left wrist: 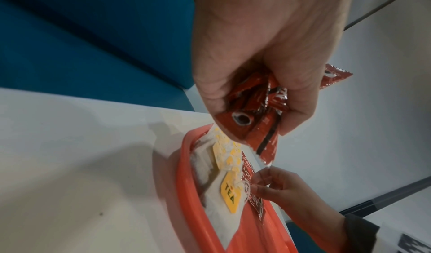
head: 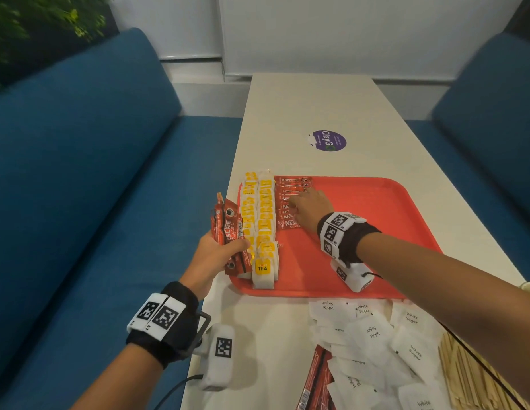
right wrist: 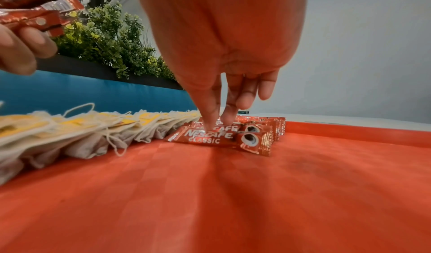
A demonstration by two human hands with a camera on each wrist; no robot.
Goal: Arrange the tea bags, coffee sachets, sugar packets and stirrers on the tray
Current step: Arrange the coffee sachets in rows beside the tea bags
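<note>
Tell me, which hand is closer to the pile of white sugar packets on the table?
Neither clearly. The left hand, gripping coffee sachets, is beside the tray's left edge; the right hand is over the tray, both beyond the sugar packets.
</note>
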